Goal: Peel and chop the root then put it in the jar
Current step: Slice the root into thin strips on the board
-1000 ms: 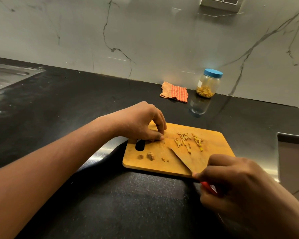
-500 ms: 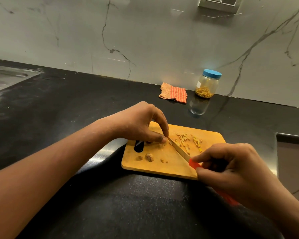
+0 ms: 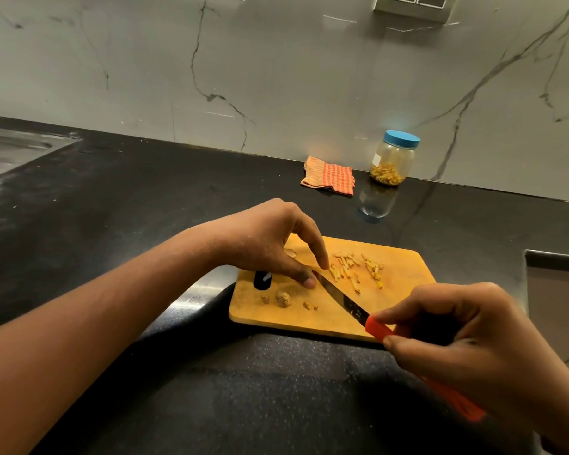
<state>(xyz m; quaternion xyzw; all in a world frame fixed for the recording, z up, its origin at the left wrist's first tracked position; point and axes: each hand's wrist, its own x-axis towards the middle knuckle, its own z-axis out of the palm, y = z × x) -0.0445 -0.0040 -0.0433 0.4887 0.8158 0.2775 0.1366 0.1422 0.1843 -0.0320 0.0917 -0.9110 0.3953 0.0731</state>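
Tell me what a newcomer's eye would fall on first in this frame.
First comes the knife with its bright orange-red handle, gripped by the right hand at lower right. Its blade slants across the wooden cutting board to the fingertips of the left hand. Next come the yellow chopped strips scattered on the board's far half, and the blue-lidded jar by the back wall, beside a checked cloth.
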